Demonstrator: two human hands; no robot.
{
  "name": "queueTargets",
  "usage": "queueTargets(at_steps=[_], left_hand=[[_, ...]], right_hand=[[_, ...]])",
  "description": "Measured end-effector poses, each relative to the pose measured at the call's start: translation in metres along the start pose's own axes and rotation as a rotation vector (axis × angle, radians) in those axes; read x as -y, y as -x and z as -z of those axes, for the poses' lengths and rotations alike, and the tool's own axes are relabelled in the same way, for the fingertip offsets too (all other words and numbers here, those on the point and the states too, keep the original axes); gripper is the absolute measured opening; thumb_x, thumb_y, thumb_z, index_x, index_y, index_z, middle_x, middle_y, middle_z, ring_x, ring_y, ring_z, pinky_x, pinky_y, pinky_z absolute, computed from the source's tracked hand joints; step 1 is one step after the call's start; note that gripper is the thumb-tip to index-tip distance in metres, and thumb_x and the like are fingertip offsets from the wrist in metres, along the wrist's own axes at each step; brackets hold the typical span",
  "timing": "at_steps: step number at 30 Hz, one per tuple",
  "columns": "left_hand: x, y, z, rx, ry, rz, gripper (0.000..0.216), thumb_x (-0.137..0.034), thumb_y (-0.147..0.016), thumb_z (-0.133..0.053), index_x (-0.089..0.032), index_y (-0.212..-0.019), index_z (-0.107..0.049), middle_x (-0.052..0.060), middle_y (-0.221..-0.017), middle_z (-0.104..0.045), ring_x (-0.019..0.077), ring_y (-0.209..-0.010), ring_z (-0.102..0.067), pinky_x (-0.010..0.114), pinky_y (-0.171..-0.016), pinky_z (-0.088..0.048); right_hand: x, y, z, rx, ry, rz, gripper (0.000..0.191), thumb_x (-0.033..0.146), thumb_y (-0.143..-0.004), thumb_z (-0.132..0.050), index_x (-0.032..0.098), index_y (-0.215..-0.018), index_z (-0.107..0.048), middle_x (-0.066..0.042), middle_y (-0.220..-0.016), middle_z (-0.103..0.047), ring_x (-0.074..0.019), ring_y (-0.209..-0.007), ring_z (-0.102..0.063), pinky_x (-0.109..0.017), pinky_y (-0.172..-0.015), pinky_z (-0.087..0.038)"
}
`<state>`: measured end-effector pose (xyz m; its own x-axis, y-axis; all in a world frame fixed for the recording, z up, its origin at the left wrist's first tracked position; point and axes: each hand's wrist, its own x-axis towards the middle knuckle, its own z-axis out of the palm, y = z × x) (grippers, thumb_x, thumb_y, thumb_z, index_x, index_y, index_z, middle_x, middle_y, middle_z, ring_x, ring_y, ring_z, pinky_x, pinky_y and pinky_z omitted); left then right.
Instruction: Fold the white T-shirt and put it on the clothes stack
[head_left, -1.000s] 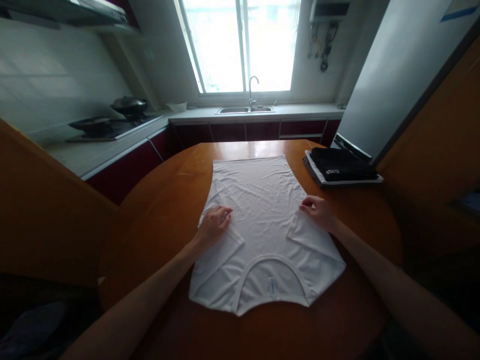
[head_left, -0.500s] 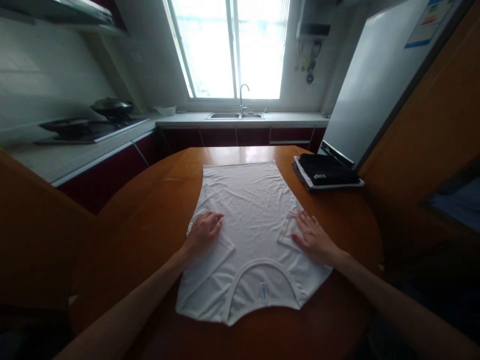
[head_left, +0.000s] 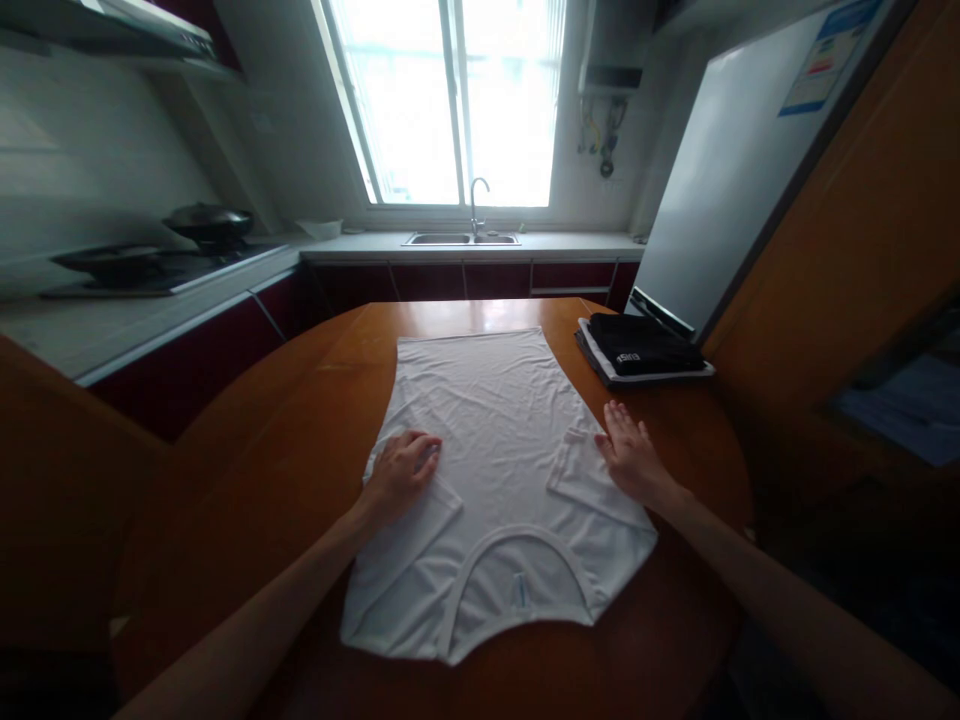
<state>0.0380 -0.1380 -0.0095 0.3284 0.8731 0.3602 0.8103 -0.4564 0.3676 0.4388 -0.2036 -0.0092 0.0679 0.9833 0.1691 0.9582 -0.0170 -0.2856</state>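
A white T-shirt lies flat on a round wooden table, collar toward me, both sleeves folded inward. My left hand rests on the shirt's left edge over the folded sleeve, fingers loosely curled and pressing down. My right hand lies flat on the shirt's right edge, fingers stretched out and apart. Neither hand holds anything.
A stack of folded clothes with a black garment on top sits at the table's far right, next to a grey refrigerator. Behind the table run a counter with a sink, a window, and a stove with pans at left.
My right hand went from a pinch on the sleeve to lying flat with fingers spread. My left hand stayed on the left fold. The camera view shifted slightly.
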Motion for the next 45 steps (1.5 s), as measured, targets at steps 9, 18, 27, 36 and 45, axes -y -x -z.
queueTargets(at_steps=[9,18,27,36,45], left_hand=[[-0.002,0.000,0.002,0.032,-0.018,0.000,0.031,-0.036,-0.092,-0.052,-0.025,-0.112,-0.072,0.008,-0.119,-0.067,0.0273,-0.110,-0.059,0.042,-0.101,-0.045],[-0.001,0.002,0.002,0.019,0.017,-0.013,0.032,-0.032,-0.093,-0.050,-0.021,-0.116,-0.070,0.009,-0.118,-0.067,0.0278,-0.112,-0.059,0.043,-0.102,-0.046],[-0.023,0.013,0.014,0.049,-0.033,-0.019,0.036,-0.025,-0.096,-0.046,-0.020,-0.128,-0.063,0.010,-0.129,-0.065,0.0263,-0.121,-0.059,0.043,-0.107,-0.045],[-0.030,0.029,0.004,0.124,-0.207,0.038,0.054,-0.046,-0.102,-0.043,-0.025,-0.151,-0.047,0.012,-0.161,-0.039,0.0326,-0.150,-0.033,0.057,-0.121,-0.024],[-0.034,0.033,0.008,0.161,-0.245,0.061,0.061,-0.054,-0.102,-0.043,-0.030,-0.157,-0.038,0.009,-0.166,-0.028,0.0338,-0.154,-0.022,0.060,-0.122,-0.020]], right_hand=[[0.024,0.014,-0.005,0.074,0.097,0.072,0.073,0.055,-0.104,-0.024,0.010,-0.162,-0.023,-0.015,-0.169,-0.013,-0.0264,-0.157,-0.007,-0.057,-0.125,-0.003],[0.045,0.005,-0.007,0.038,0.087,0.163,0.076,0.057,-0.102,-0.028,0.006,-0.159,-0.029,-0.017,-0.167,-0.019,-0.0276,-0.157,-0.010,-0.054,-0.125,-0.005],[0.052,0.005,-0.029,0.072,0.058,0.224,0.080,0.059,-0.100,-0.032,0.003,-0.157,-0.032,-0.020,-0.166,-0.023,-0.0283,-0.156,-0.015,-0.048,-0.126,-0.013],[0.041,0.002,-0.036,0.015,0.036,0.210,0.079,0.059,-0.099,-0.032,0.005,-0.157,-0.033,-0.020,-0.163,-0.030,-0.0301,-0.154,-0.022,-0.051,-0.125,-0.017],[0.038,0.000,-0.040,-0.046,0.008,0.229,0.079,0.059,-0.100,-0.031,0.005,-0.157,-0.034,-0.018,-0.164,-0.030,-0.0294,-0.154,-0.022,-0.050,-0.125,-0.020]])
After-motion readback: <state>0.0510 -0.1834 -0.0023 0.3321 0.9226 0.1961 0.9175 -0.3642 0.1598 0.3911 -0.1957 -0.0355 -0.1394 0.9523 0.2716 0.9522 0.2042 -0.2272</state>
